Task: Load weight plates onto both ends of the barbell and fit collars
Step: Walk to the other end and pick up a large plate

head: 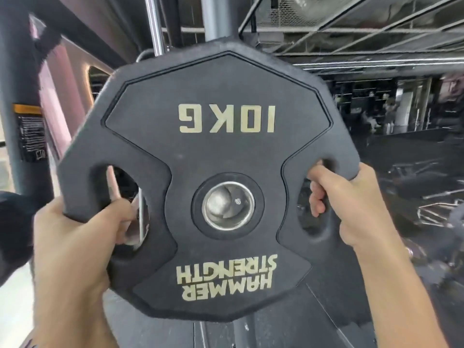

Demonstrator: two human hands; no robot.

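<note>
A black rubber 10 kg weight plate fills the middle of the head view, held upright facing me with its gold lettering upside down. My left hand grips through the left handle cut-out and my right hand grips through the right one. In the plate's steel-lined centre hole the rounded end of a metal barbell sleeve shows, lined up with the hole. The rest of the barbell is hidden behind the plate. No collar is in sight.
A grey rack upright with a warning label stands at the left, and a chrome guide rod rises behind the plate. A dark round object sits at the left edge. Benches and bars lie on the dark floor at the right.
</note>
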